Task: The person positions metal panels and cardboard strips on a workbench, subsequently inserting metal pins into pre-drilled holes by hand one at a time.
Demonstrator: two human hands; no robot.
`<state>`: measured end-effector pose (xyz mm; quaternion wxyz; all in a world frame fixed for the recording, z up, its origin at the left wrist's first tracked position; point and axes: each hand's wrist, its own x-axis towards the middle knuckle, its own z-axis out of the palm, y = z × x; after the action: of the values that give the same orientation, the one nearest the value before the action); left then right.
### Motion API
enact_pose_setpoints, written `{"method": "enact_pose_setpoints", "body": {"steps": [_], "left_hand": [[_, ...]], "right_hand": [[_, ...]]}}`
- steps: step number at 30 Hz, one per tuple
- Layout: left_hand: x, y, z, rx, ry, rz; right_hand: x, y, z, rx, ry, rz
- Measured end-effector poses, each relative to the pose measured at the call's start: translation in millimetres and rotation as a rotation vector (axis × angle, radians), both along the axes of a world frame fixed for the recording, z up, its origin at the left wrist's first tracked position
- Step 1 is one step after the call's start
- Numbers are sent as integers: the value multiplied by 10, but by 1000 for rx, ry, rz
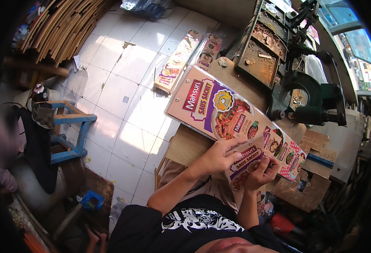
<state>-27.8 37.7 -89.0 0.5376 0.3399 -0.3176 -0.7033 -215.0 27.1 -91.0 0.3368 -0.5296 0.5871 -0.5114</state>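
Observation:
A pinkish printed banner [239,177] with food pictures hangs tilted in front of my lap. My left hand [217,158] grips its upper left edge, the thumb lying across the front. At its right side, my right hand [262,172] is closed, with the fingers pinched on the banner near its edge. Just beyond both hands, a stack of long matching banners [206,120] in glossy plastic lies diagonally on the wooden bench [185,145]. Small metal eyelets show at the stack's far left end. My fingers hide part of the held banner.
At the right stands a dark green C-shaped metal press [307,99], beside a dirty compartmented tray [259,55]. More printed strips [179,63] lie beyond the bench. A blue wooden stool [82,130] and another person in dark clothing [36,147] are at the left, below stacked boards [63,27].

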Motion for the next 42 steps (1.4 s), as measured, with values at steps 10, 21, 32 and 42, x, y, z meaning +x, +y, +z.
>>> {"method": "enact_pose_setpoints", "body": {"steps": [10, 21, 32, 42], "left_hand": [[-41, 44, 43, 41, -29, 44], [-49, 137, 336, -29, -192, -155], [-264, 253, 516, -97, -399, -145], [-436, 394, 716, -120, -407, -89]], "right_hand": [[110, -15, 112, -118, 70, -4], [-109, 122, 334, 11, 3, 9], [-354, 224, 518, -126, -24, 125], [-274, 285, 725, -276, 164, 161]]}}
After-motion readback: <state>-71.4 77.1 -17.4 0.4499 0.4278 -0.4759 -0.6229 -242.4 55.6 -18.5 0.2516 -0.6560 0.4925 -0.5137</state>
